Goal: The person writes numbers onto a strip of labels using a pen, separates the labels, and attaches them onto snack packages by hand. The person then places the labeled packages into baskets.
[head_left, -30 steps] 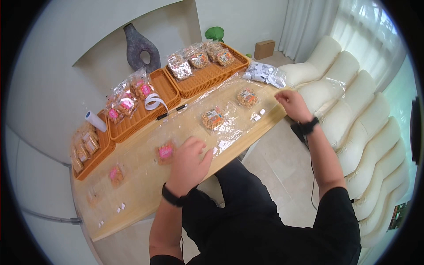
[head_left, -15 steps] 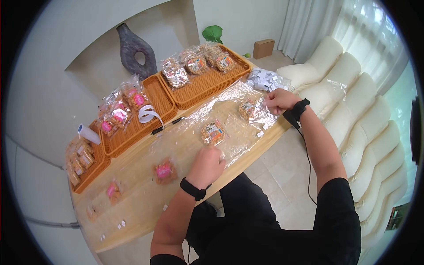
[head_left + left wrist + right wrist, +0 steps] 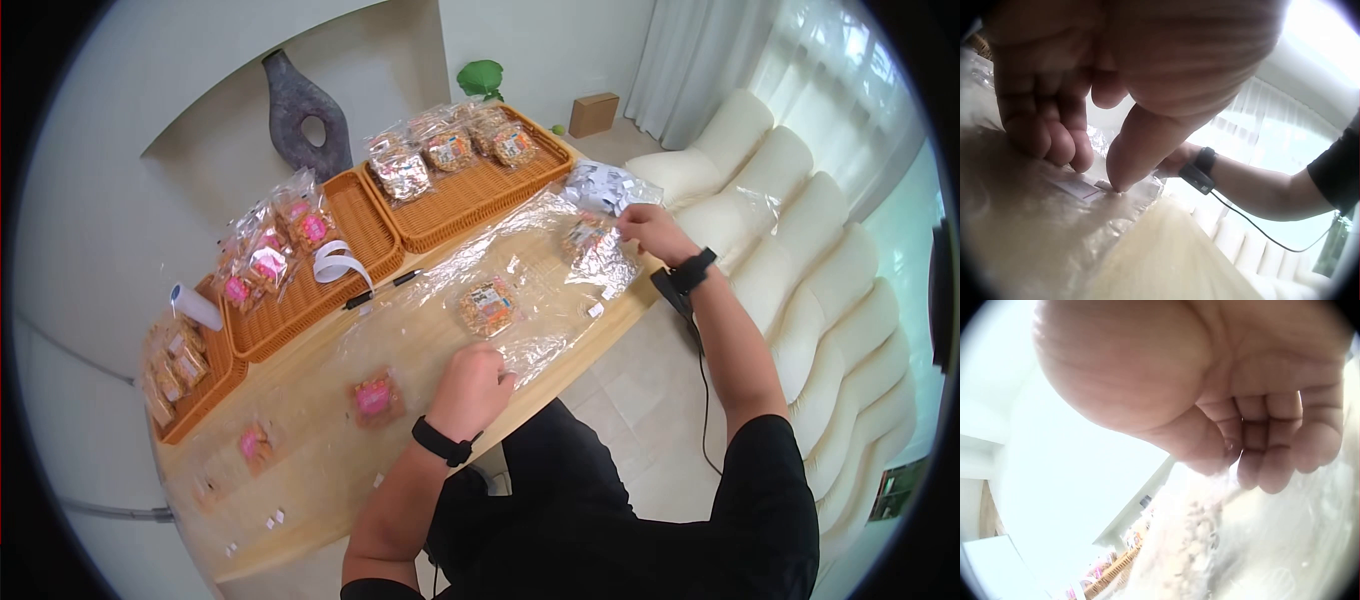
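Clear plastic film (image 3: pixel 545 268) lies crinkled over the table's right half, around two round, labelled snack packs. My right hand (image 3: pixel 655 232) pinches the film between thumb and index finger beside the farther snack pack (image 3: pixel 588 236), which has shiny plastic over it. The right wrist view shows the pinched film (image 3: pixel 1232 470) close up, the other fingers curled. At the table's near edge, my left hand (image 3: pixel 474 388) has curled fingers and its thumb (image 3: pixel 1125 169) at the film's edge, next to a small white slip (image 3: pixel 1079 189). The nearer snack pack (image 3: pixel 488 306) sits just beyond that hand.
Pink-labelled packs (image 3: pixel 374 398) lie to the left on the table. Wicker trays (image 3: pixel 440 220) of bagged snacks line the back, with a black pen (image 3: pixel 383 290) and white label strip (image 3: pixel 340 264) near them. A silvery bag (image 3: pixel 603 187) stands far right, above a cream sofa (image 3: pixel 790 270).
My right hand has come in over the right end and taken hold of the film, drawing it over the far snack pack. My left hand has moved right, away from the pink-labelled pack.
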Demonstrator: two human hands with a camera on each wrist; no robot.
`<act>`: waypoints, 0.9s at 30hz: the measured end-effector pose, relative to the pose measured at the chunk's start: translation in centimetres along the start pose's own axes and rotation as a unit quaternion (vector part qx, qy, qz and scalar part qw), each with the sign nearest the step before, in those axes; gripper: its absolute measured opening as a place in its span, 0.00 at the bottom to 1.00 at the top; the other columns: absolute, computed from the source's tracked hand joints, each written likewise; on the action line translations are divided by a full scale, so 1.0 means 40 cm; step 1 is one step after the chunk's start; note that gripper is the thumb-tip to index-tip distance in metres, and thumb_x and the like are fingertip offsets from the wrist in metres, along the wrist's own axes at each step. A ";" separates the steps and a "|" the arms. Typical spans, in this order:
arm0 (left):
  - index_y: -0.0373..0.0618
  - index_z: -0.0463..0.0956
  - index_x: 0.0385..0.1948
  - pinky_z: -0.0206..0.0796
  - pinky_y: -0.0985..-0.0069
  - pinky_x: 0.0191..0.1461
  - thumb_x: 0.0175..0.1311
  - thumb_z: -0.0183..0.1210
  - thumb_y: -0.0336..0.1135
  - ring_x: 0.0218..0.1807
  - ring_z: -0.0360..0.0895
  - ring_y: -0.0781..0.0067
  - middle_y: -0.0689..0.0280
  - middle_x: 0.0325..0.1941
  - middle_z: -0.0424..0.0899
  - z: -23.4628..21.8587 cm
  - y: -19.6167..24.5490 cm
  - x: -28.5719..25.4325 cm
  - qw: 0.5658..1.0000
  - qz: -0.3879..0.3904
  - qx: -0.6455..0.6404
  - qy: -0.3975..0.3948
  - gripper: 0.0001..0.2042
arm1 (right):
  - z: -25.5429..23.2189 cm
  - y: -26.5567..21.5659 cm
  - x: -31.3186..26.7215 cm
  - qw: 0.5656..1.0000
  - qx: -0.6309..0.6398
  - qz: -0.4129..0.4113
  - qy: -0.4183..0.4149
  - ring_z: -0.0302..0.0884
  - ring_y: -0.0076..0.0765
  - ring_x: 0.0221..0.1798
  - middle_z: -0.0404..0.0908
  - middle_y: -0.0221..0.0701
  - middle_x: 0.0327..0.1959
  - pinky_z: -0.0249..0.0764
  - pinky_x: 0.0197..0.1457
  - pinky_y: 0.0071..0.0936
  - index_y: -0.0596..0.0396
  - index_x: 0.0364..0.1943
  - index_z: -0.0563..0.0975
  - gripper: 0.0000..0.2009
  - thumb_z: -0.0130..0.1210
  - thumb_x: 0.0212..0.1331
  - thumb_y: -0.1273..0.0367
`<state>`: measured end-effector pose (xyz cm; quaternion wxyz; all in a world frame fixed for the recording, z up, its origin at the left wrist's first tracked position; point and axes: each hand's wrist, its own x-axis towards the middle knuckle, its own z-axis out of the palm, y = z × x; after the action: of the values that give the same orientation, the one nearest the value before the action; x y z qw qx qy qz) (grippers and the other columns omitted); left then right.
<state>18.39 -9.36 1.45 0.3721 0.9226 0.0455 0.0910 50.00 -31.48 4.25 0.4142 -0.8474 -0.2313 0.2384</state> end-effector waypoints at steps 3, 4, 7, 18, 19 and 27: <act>0.35 0.79 0.22 0.71 0.60 0.41 0.52 0.64 0.31 0.35 0.79 0.48 0.52 0.30 0.79 0.001 -0.004 -0.003 1.000 0.004 0.002 0.008 0.08 | -0.041 -0.047 -0.039 0.981 -0.037 -0.100 0.162 0.75 0.24 0.26 0.78 0.27 0.27 0.74 0.27 0.26 0.57 0.34 0.77 0.05 0.54 0.65 0.70; 0.35 0.79 0.22 0.71 0.60 0.41 0.52 0.64 0.31 0.35 0.79 0.48 0.52 0.30 0.79 0.003 -0.005 -0.003 1.000 0.000 -0.002 0.016 0.08 | -0.056 -0.060 -0.040 0.969 -0.050 -0.133 0.202 0.76 0.25 0.26 0.79 0.28 0.28 0.74 0.28 0.27 0.57 0.36 0.77 0.06 0.53 0.67 0.69; 0.35 0.80 0.22 0.72 0.60 0.42 0.52 0.64 0.31 0.36 0.79 0.48 0.52 0.30 0.80 0.007 -0.010 -0.002 1.000 -0.006 0.001 0.018 0.08 | -0.101 -0.116 -0.011 0.942 -0.054 -0.188 0.272 0.78 0.23 0.29 0.79 0.29 0.29 0.77 0.29 0.26 0.57 0.40 0.75 0.07 0.52 0.71 0.67; 0.37 0.83 0.24 0.75 0.63 0.41 0.54 0.64 0.31 0.33 0.82 0.52 0.53 0.30 0.83 0.006 -0.015 0.000 0.998 -0.042 -0.035 0.013 0.07 | 0.128 -0.342 0.308 0.972 0.140 -0.177 0.068 0.75 0.24 0.41 0.74 0.26 0.36 0.87 0.47 0.32 0.57 0.38 0.74 0.07 0.49 0.72 0.68; 0.37 0.83 0.24 0.75 0.63 0.41 0.54 0.64 0.31 0.33 0.82 0.52 0.53 0.30 0.83 0.008 -0.017 -0.001 0.998 -0.045 -0.032 0.014 0.07 | 0.152 -0.351 0.344 0.974 0.131 -0.177 0.055 0.75 0.24 0.41 0.74 0.26 0.36 0.87 0.47 0.32 0.57 0.38 0.73 0.07 0.49 0.72 0.68; 0.34 0.81 0.21 0.72 0.56 0.44 0.53 0.62 0.29 0.36 0.79 0.44 0.47 0.29 0.80 0.009 -0.015 0.002 0.996 -0.040 -0.076 0.023 0.07 | 0.256 -0.345 0.535 0.979 0.118 -0.164 0.019 0.75 0.24 0.41 0.76 0.29 0.40 0.82 0.50 0.28 0.58 0.43 0.75 0.05 0.50 0.71 0.71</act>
<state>18.53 -9.15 0.80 0.4433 0.8869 0.0836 0.1000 57.90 -5.22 5.37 0.5490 -0.7476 -0.3292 0.1770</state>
